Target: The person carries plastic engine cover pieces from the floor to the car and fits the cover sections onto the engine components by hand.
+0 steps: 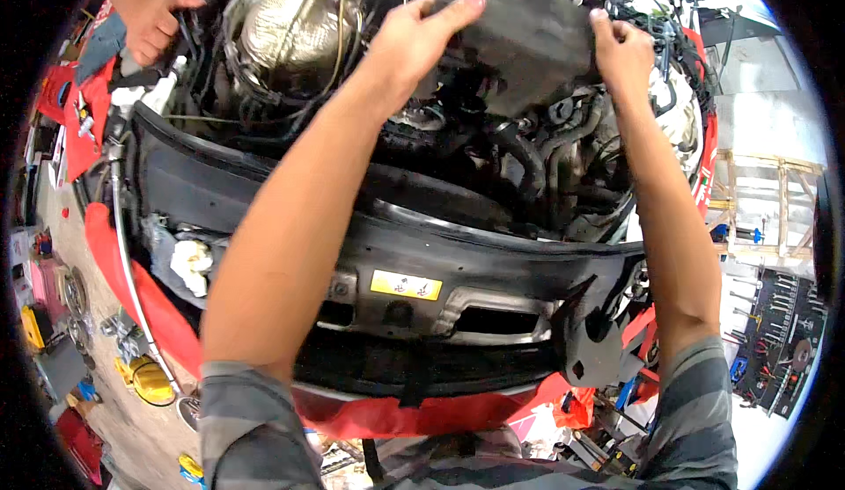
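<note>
I hold a black rectangular cover [528, 37] over the open engine bay of a car. My left hand [414, 46] grips its left edge, thumb on top and fingers partly hidden. My right hand [625, 59] grips the right edge with bent fingers. Beneath the cover lie black hoses [528, 156] and engine parts. Left of my hands is a crinkled silver heat shield [290, 28], crossed by lines. Below my forearms runs a dark front panel [422, 244] with a yellow label [407, 284].
A co-worker's hand [158, 28] rests at the upper left. Red fender covers [440, 411] drape the car's edge. A metal strut [132, 270] stands left. At the right are a wooden frame [783, 200] and a tool tray [783, 340]. Tools and a yellow object [148, 376] lie left.
</note>
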{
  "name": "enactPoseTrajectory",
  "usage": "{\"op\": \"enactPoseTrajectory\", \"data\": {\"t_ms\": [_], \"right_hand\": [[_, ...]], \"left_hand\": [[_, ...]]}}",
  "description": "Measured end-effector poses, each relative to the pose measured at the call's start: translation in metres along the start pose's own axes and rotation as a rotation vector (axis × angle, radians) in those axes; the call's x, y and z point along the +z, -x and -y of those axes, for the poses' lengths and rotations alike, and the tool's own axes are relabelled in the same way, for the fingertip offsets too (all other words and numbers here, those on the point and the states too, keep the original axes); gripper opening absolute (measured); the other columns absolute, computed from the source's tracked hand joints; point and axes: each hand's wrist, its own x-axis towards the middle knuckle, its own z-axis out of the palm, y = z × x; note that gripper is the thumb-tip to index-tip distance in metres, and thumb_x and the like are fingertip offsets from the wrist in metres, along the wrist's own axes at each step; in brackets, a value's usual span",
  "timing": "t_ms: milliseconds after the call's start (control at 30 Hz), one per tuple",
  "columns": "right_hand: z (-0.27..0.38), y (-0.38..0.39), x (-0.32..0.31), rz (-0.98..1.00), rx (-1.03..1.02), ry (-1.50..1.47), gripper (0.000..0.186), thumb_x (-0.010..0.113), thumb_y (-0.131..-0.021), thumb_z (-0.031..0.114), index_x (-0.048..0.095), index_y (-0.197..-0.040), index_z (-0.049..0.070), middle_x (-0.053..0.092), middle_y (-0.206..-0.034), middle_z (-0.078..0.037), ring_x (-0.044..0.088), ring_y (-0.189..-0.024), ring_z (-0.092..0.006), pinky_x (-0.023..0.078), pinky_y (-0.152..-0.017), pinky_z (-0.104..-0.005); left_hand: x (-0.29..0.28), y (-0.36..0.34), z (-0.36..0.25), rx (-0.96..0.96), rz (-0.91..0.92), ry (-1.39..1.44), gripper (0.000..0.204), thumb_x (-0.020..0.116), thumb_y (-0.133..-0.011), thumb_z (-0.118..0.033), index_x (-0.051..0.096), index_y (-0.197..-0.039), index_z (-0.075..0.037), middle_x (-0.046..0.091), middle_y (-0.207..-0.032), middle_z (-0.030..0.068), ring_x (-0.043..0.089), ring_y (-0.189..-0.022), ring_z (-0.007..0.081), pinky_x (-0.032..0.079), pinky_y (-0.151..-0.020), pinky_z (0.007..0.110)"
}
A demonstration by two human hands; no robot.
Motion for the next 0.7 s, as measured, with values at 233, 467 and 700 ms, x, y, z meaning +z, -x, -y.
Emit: {"op": "enactPoseTrajectory", "data": {"t_ms": [233, 467, 700], "right_hand": [[0.006, -0.001, -0.042, -0.083, 0.267, -0.853, 0.049, 0.077, -0.082, 0.032, 0.067, -0.106, -0.009, 0.07, -0.097, -0.011, 0.064, -0.089, -0.0171, 0.05, -0.082, -0.0289], [0.036, -0.01, -0.065, -0.215, 0.022, -0.724, 0.037, 0.072, -0.087, 0.034, 0.07, -0.087, -0.003, 0.066, -0.078, -0.005, 0.057, -0.068, -0.0121, 0.046, -0.065, -0.0271], [0.057, -0.005, -0.074, -0.363, -0.004, -0.53, 0.044, 0.07, -0.089, 0.039, 0.067, -0.075, -0.003, 0.059, -0.064, 0.0, 0.048, -0.06, -0.0092, 0.039, -0.056, -0.0288]], "left_hand": [[-0.004, 0.014, -0.045, 0.007, 0.367, -0.225, 0.052, 0.068, -0.091, -0.039, 0.054, -0.125, -0.002, 0.06, -0.124, 0.015, 0.058, -0.111, 0.0282, 0.043, -0.098, 0.038], [-0.003, 0.002, -0.02, 0.734, -0.063, -0.857, 0.039, 0.07, -0.079, -0.002, 0.056, -0.114, 0.003, 0.067, -0.097, 0.0165, 0.063, -0.1, 0.0356, 0.047, -0.092, 0.037], [-0.015, -0.014, -0.016, 0.889, -0.295, -0.97, 0.036, 0.071, -0.084, -0.011, 0.06, -0.117, -0.005, 0.069, -0.097, 0.0205, 0.067, -0.094, 0.0385, 0.051, -0.081, 0.04]]}}
